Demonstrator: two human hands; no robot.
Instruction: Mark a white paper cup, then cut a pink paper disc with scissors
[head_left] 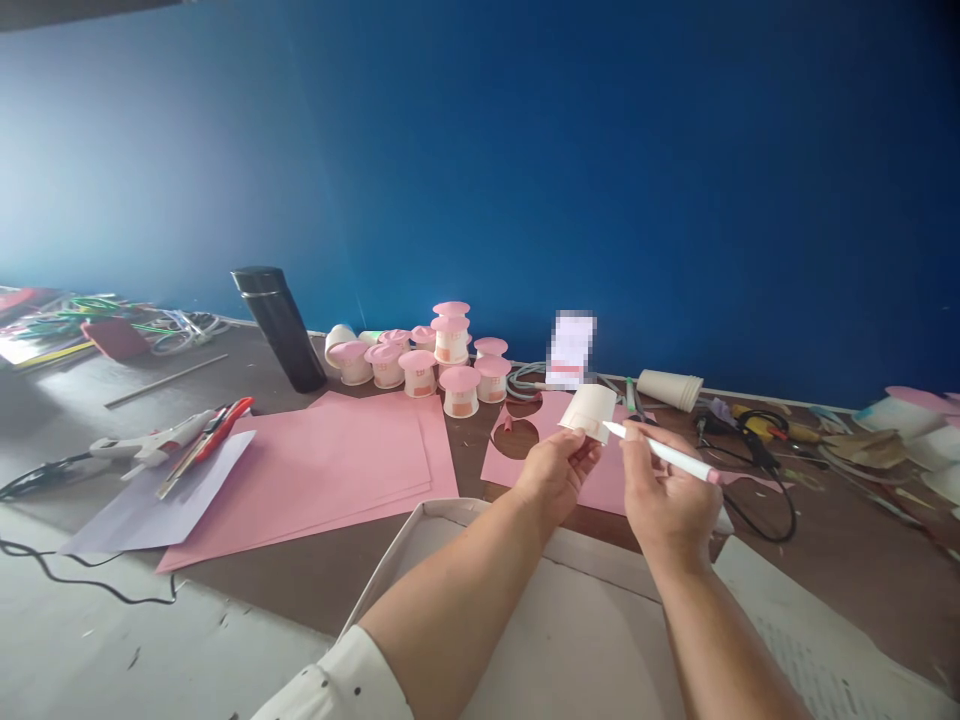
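Note:
My left hand (553,472) is closed on a small white paper cup (590,410), held on its side above the table. My right hand (666,492) grips a white marker pen (664,453), and its tip touches the side of the cup. Under both hands lies a pink sheet (600,480) with round holes cut out of it. Several white cups with pink round lids (450,365) stand in a cluster behind, some stacked.
A stack of pink paper (330,460) lies left of centre. A black flask (281,325) leans near the blue wall. Red-handled scissors (214,430) and a glue gun (146,445) rest on a lilac sheet. A white cardboard box (577,620) sits below my arms. Cables and tools (757,450) lie right.

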